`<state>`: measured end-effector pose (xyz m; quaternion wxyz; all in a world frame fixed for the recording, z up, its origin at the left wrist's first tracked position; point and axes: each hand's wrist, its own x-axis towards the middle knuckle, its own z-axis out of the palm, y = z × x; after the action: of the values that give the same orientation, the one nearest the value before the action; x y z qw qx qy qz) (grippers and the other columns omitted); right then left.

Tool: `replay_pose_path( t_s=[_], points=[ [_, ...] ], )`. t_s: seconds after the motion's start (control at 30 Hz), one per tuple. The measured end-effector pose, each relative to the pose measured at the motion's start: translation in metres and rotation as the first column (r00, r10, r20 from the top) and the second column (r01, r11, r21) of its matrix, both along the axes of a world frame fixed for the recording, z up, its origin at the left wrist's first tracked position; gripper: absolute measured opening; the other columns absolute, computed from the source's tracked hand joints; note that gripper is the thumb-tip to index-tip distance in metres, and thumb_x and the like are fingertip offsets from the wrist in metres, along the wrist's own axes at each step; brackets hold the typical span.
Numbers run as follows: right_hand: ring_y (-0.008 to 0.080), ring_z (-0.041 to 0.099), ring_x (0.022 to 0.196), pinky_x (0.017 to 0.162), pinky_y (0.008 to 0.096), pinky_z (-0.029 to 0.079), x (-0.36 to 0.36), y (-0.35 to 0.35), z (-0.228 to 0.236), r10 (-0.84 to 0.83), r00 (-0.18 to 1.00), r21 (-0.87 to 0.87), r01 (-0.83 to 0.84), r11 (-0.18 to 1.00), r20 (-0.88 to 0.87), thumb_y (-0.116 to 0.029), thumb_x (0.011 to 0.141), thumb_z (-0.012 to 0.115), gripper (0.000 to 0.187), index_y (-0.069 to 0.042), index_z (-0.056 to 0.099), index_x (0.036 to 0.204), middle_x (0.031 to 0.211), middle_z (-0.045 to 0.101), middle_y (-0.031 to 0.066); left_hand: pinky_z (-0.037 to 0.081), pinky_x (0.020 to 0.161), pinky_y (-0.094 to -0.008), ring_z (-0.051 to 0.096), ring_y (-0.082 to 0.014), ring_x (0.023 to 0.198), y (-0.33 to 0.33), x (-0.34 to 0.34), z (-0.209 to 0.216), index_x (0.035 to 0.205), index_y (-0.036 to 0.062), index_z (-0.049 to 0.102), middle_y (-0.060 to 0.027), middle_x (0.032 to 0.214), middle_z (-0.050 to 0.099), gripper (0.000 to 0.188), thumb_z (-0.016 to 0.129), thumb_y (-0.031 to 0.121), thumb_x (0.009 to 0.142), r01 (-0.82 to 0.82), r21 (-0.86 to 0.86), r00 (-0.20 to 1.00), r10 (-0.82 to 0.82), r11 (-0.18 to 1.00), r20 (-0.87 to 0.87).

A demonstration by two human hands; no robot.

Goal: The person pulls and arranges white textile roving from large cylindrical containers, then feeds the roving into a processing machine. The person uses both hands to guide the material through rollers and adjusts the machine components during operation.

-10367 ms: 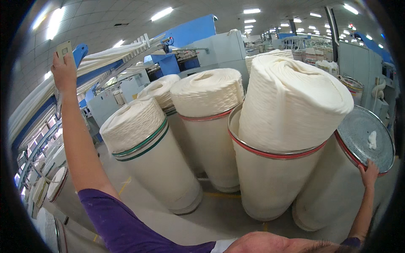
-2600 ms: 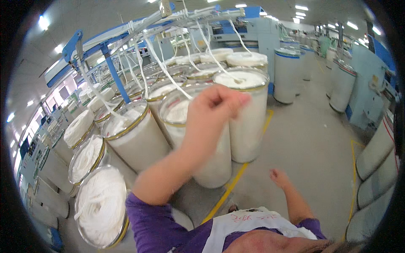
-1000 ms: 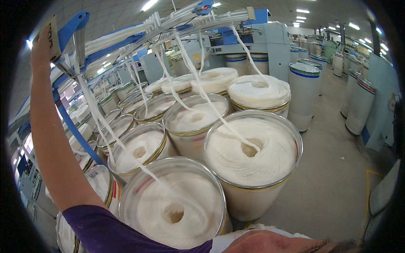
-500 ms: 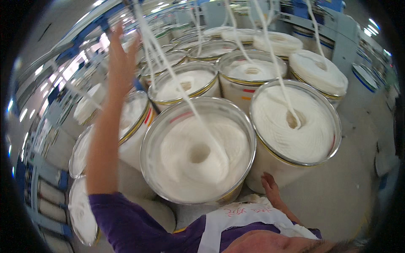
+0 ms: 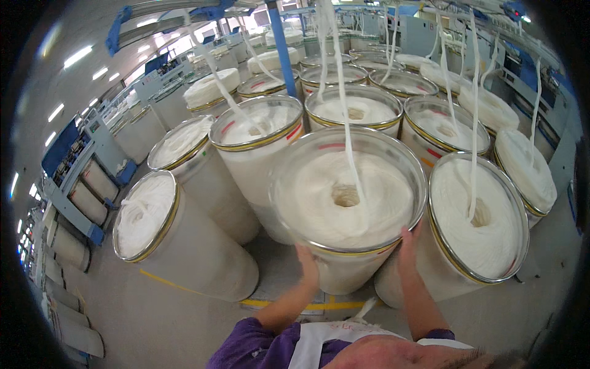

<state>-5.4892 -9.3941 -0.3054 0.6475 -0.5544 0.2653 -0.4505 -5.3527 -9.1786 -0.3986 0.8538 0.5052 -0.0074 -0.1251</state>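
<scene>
A tall white sliver can (image 5: 362, 267) with a metal rim stands right in front of me, filled with coiled white fibre sliver (image 5: 313, 197). My left hand (image 5: 308, 269) lies against its near left side, just below the rim. On its near right side my right hand (image 5: 407, 251) has its fingers up at the rim, so the can is held between both palms. The fingertips of my left hand are partly hidden behind the can wall. From the coil a strand of sliver (image 5: 346, 117) climbs upward. Close by my right hand stands another full can (image 5: 413, 280).
Further filled cans crowd behind and to the left, among them a near-left can (image 5: 203, 258). A blue post (image 5: 283, 52) rises between the cans behind. Sliver strands hang from an overhead rail (image 5: 178, 7). Yellow lines (image 5: 353, 305) mark the floor, and machines (image 5: 101, 141) line the left.
My left hand has come down from its raised place at upper left onto the can's side. My right hand has moved up to the can's right side. The view has shifted leftward.
</scene>
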Motion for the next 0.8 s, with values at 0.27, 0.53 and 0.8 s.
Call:
replay_pose_path(
  t_s=[0.27, 0.53, 0.8],
  points=[
    [0.0197, 0.046, 0.119, 0.1, 0.0371, 0.04, -0.036, 0.051, -0.118, 0.085, 0.995, 0.192, -0.073, 0.979, -0.052, -0.039, 0.101, 0.049, 0.058, -0.008, 0.032, 0.147, 0.132, 0.045, 0.0074, 0.04, 0.104, -0.0344, 0.052, -0.0229, 0.124, 0.188, -0.007, -0.045, 0.142, 0.0015, 0.045, -0.0137, 0.135, 0.056, 0.062, 0.06, 0.04, 0.096, 0.616, 0.614, 0.66, -0.749, 0.493, -0.062],
    [0.0316, 0.055, 0.1, 0.089, 0.0466, 0.043, -0.015, 0.255, -0.383, 0.372, 0.652, -0.301, -0.684, 0.665, -0.66, -0.022, 0.094, 0.051, 0.034, -0.002, 0.055, 0.121, 0.111, 0.062, 0.0167, 0.05, 0.078, -0.0326, 0.066, -0.0195, 0.086, 0.571, -0.104, -0.103, 0.104, -0.002, 0.066, -0.0113, 0.093, 0.07, 0.032, 0.059, 0.026, 0.09, 0.098, 0.781, 0.91, 0.263, 0.617, -0.322],
    [0.0374, 0.063, 0.103, 0.092, 0.0496, 0.048, 0.182, 0.424, -0.305, 0.291, -0.106, 0.163, -0.97, 0.178, -0.951, -0.028, 0.09, 0.055, 0.031, -0.004, 0.07, 0.105, 0.106, 0.067, 0.02, 0.051, 0.064, -0.0391, 0.066, -0.022, 0.067, 0.711, -0.165, -0.086, 0.099, 0.0021, 0.07, -0.0104, 0.08, 0.071, 0.036, 0.06, 0.035, 0.088, -0.289, 0.858, 0.672, 0.729, 0.425, -0.134]
  ],
)
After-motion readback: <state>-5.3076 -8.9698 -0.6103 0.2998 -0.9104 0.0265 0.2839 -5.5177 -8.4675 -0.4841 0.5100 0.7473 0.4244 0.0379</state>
